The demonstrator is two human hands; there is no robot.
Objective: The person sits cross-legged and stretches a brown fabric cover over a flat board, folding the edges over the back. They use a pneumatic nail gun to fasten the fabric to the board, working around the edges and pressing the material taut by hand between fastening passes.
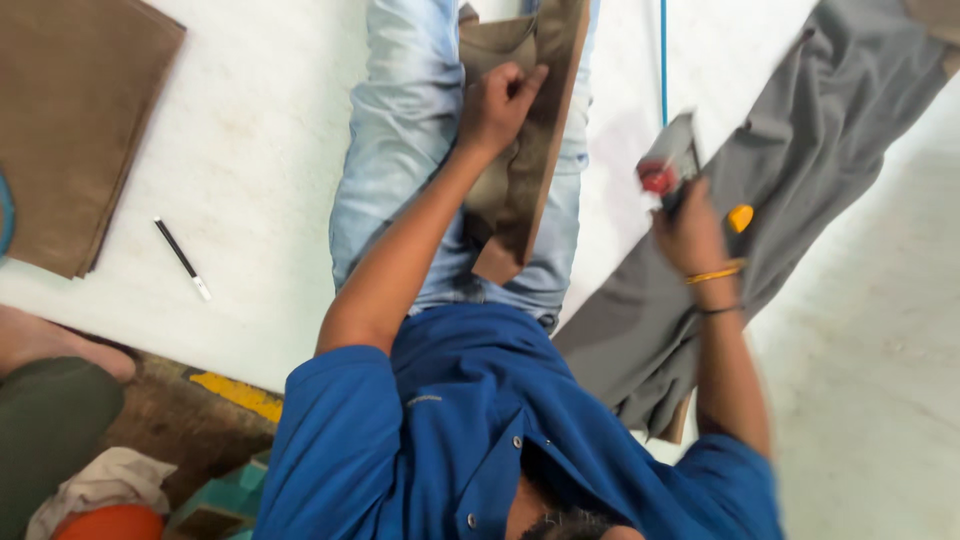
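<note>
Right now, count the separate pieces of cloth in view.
3: folded brown cloth top left; olive-brown piece on the lap under the left hand; grey fabric at right. More may be hidden.

No packages, signs or screens are to be seen; only a tiny pale label [424, 400] is sewn on the blue shirt [470, 420].

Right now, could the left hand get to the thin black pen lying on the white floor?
Probably yes, once freed. The left hand grips brown fabric on the lap; the thin black pen lies on open white floor on that side, nothing between.
</note>
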